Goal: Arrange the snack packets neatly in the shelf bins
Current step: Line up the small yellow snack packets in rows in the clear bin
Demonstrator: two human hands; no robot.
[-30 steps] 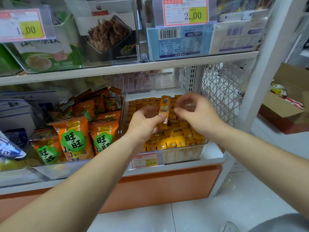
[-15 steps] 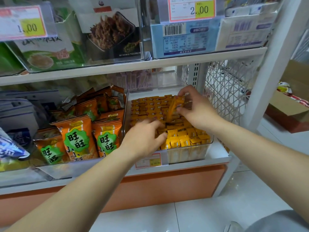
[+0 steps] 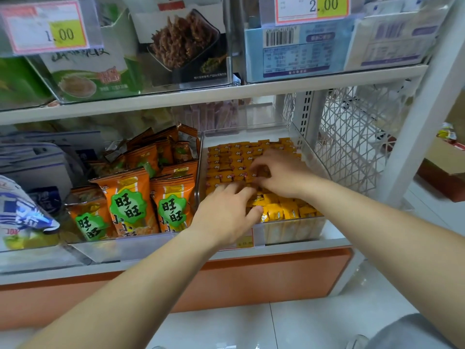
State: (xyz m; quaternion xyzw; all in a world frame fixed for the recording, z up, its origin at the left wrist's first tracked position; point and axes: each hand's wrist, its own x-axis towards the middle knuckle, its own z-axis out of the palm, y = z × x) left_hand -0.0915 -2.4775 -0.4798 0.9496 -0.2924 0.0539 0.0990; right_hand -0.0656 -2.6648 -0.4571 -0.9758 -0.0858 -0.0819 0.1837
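A clear plastic bin (image 3: pixel 308 144) on the lower shelf holds rows of small orange and yellow snack packets (image 3: pixel 234 157). My right hand (image 3: pixel 279 172) reaches into the middle of the bin, its fingertips curled round one small orange packet (image 3: pixel 261 171) and setting it down among the others. My left hand (image 3: pixel 224 212) lies flat on the packets at the bin's front left, fingers stretched forward. Yellow packets (image 3: pixel 284 210) fill the front row.
Left of the bin stand orange bags with green labels (image 3: pixel 128 202) in another clear bin. Blue and white bags (image 3: pixel 22 215) lie farther left. Boxed goods and price tags (image 3: pixel 312 7) fill the shelf above. A white mesh panel (image 3: pixel 352 137) and post close the right side.
My right hand took the orange packet from my left hand, carried it back and lowered it into the bin. My left hand dropped flat onto the front packets.
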